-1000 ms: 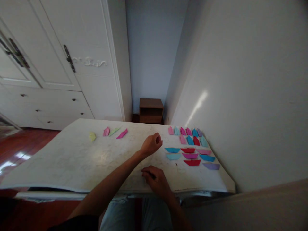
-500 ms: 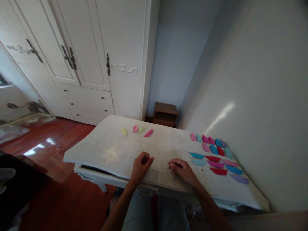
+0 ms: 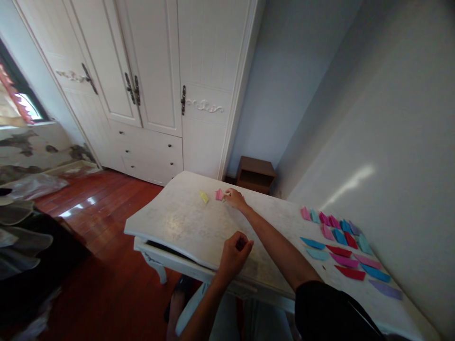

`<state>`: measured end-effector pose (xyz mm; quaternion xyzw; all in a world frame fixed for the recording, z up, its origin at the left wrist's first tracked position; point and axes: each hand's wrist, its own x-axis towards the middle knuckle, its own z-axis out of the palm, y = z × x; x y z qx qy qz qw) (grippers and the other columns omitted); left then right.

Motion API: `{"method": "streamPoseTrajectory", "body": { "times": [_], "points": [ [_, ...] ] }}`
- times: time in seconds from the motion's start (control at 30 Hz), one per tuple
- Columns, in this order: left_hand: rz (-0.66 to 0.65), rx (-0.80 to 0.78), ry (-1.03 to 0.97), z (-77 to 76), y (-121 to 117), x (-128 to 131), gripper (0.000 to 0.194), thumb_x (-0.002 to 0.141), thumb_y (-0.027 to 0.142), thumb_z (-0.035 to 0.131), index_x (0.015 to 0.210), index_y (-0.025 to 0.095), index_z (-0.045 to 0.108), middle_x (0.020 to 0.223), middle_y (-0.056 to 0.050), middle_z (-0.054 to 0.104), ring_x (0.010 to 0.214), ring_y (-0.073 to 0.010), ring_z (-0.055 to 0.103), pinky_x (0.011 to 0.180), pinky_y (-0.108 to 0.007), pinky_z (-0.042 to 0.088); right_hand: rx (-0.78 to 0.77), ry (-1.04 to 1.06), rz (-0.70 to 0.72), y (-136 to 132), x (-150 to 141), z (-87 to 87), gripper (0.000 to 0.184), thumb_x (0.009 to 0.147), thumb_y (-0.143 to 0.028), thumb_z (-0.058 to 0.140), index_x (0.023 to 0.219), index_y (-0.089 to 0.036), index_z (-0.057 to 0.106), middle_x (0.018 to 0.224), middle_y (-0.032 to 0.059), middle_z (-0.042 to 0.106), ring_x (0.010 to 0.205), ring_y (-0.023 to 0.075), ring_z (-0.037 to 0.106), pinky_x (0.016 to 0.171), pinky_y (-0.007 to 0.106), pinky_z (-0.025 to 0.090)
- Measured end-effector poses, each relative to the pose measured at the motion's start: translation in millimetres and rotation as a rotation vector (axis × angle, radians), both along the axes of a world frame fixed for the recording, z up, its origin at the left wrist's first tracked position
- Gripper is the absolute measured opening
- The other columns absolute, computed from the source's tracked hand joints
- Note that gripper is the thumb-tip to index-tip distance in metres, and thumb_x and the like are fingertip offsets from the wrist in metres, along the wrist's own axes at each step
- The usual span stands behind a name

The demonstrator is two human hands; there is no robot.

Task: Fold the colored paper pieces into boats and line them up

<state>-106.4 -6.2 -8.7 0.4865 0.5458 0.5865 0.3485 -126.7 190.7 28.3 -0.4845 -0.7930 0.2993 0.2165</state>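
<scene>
My right hand (image 3: 235, 198) reaches across to the far side of the white table (image 3: 177, 222), its fingers closed on a pale green folded paper boat (image 3: 226, 194) that they partly cover. Just left of the fingertips stands a pink paper boat (image 3: 219, 194). Further left lies a yellow paper boat (image 3: 204, 197). Behind my right hand a magenta piece is almost hidden. My left hand (image 3: 235, 253) hovers by the table's front edge, fingers curled in towards the thumb, and I see nothing in it.
Several folded paper boats stand in rows at the table's right end, with flat blue (image 3: 313, 243), red (image 3: 350, 273) and purple (image 3: 386, 289) ones nearer. A wall borders that side. Beyond the table are a brown cabinet (image 3: 256, 166) and a white wardrobe (image 3: 202, 137).
My right hand has gone from the front of the table to the far side, onto the green paper boat. My left hand stays curled near the front edge. The view has turned left.
</scene>
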Motion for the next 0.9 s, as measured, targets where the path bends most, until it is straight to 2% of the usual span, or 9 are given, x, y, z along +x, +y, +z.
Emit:
{"method": "streamPoseTrajectory", "body": {
  "times": [0.1, 0.23, 0.37, 0.47, 0.6, 0.73, 0.83, 0.9],
  "points": [
    [0.003, 0.001, 0.020, -1.7, -0.9, 0.3, 0.022, 0.082, 0.033, 0.059, 0.072, 0.015, 0.051, 0.058, 0.004, 0.045, 0.055, -0.0086, 0.040, 0.053, -0.021, 0.031, 0.019, -0.043, -0.026, 13.3, -19.2, -10.5, 0.017, 0.070, -0.026, 0.067, 0.083, -0.016, 0.065, 0.093, 0.0092, 0.068, 0.092, 0.0235, 0.061, 0.074, 0.029, 0.043],
    [0.002, 0.005, 0.057, -0.2, -3.3, 0.5, 0.020, 0.082, 0.031, 0.058, 0.072, 0.015, 0.051, 0.059, 0.003, 0.046, 0.054, -0.0087, 0.041, 0.053, -0.021, 0.031, 0.019, -0.011, -0.035, 21.8, -27.8, -20.0, 0.009, 0.068, -0.025, 0.067, 0.069, -0.017, 0.063, 0.085, 0.0070, 0.068, 0.087, 0.0219, 0.059, 0.075, 0.029, 0.040],
    [0.007, 0.002, 0.060, 1.7, -4.4, 0.8, 0.019, 0.082, 0.030, 0.058, 0.072, 0.015, 0.051, 0.060, 0.003, 0.048, 0.055, -0.0089, 0.043, 0.053, -0.021, 0.032, -0.019, 0.127, -0.009, 24.3, -31.8, -22.1, 0.005, 0.061, -0.017, 0.066, 0.061, -0.017, 0.060, 0.071, 0.0029, 0.063, 0.075, 0.0171, 0.056, 0.069, 0.026, 0.038],
    [0.016, 0.004, 0.066, 2.0, -4.2, 1.4, 0.017, 0.082, 0.029, 0.058, 0.073, 0.015, 0.052, 0.060, 0.002, 0.050, 0.056, -0.0091, 0.045, 0.054, -0.021, 0.033, -0.089, 0.293, 0.017, 19.6, -31.0, -19.7, 0.006, 0.060, -0.019, 0.064, 0.062, -0.017, 0.059, 0.064, 0.0001, 0.058, 0.066, 0.0136, 0.052, 0.061, 0.024, 0.037],
    [0.019, 0.003, 0.086, 2.8, -4.2, 2.0, 0.017, 0.082, 0.029, 0.057, 0.073, 0.015, 0.052, 0.060, 0.002, 0.049, 0.056, -0.0092, 0.045, 0.055, -0.021, 0.033, -0.249, 0.549, 0.045, -6.7, -11.9, -13.2, 0.025, 0.065, -0.041, 0.063, 0.073, -0.018, 0.054, 0.058, -0.0033, 0.050, 0.050, 0.0099, 0.045, 0.048, 0.022, 0.033],
    [0.039, 0.011, 0.121, 3.6, -5.0, 1.8, 0.017, 0.082, 0.029, 0.057, 0.072, 0.016, 0.052, 0.061, 0.002, 0.050, 0.056, -0.0093, 0.045, 0.056, -0.022, 0.033, -0.387, 0.757, 0.060, -52.6, 28.8, -1.2, 0.043, 0.065, -0.059, 0.062, 0.076, -0.020, 0.047, 0.056, -0.0050, 0.045, 0.043, 0.0078, 0.039, 0.044, 0.023, 0.034],
    [0.037, 0.020, 0.116, 4.7, -5.7, 1.6, 0.020, 0.083, 0.031, 0.056, 0.071, 0.016, 0.051, 0.060, 0.003, 0.049, 0.055, -0.0092, 0.044, 0.055, -0.022, 0.033, -0.571, 0.972, 0.068, -86.6, 59.9, 11.8, 0.043, 0.063, -0.052, 0.073, 0.076, -0.020, 0.048, 0.058, -0.0050, 0.048, 0.040, 0.0052, 0.036, 0.042, 0.021, 0.032],
    [0.040, 0.016, 0.088, 6.2, -6.1, 1.6, 0.022, 0.083, 0.033, 0.056, 0.071, 0.016, 0.051, 0.058, 0.003, 0.048, 0.054, -0.0089, 0.043, 0.054, -0.021, 0.032, -0.575, 1.037, 0.038, -104.9, 77.1, 20.4, 0.040, 0.063, -0.045, 0.078, 0.078, -0.019, 0.051, 0.058, -0.0056, 0.050, 0.039, 0.0054, 0.039, 0.039, 0.020, 0.031]
  ]
}}
